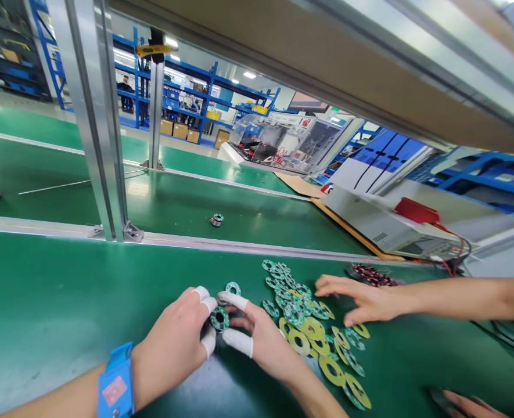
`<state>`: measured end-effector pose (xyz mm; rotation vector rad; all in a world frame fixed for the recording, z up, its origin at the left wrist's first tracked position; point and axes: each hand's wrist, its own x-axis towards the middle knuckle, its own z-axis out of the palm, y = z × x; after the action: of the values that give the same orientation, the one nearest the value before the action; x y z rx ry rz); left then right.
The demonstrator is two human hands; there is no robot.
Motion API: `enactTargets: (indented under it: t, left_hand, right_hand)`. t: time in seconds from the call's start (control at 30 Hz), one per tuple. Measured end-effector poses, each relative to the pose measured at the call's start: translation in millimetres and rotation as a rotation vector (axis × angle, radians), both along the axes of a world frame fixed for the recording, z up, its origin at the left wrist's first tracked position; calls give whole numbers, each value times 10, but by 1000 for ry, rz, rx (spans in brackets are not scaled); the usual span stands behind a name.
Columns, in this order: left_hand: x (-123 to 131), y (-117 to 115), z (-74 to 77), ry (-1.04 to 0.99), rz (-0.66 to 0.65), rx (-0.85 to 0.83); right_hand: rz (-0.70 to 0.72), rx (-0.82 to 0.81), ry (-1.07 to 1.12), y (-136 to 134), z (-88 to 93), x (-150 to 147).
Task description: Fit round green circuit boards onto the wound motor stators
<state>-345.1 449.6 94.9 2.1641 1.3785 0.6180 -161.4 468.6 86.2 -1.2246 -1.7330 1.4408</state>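
The left hand (176, 342), with a blue wrist strap (116, 383), and the right hand (257, 337) together pinch a small green ring board (219, 319) between white-capped fingertips (239, 342), near the middle of the green belt (43, 302). Just beside the right hand lies a pile of ring boards (309, 325). Another person's hand (361, 299) rests flat on that pile from the right edge.
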Motion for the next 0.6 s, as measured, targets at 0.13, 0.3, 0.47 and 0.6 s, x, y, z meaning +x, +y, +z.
enactTargets:
  t: [0.13,0.3,0.47,0.6]
  left_hand:
    - [13,37,-91,52,29,-7]
    - [10,105,-137,178,-7,14]
    - [-7,112,-160,211,-11,53]
    - [-19,110,-188,208,-2,79]
  right_hand:
    - [-56,88,-76,-55,-9,-71]
    - [-66,148,-174,-87,9,-130]
    - [-121,158,-198,-110,23,-207]
    - [-153,141,-196,-128,40,-251]
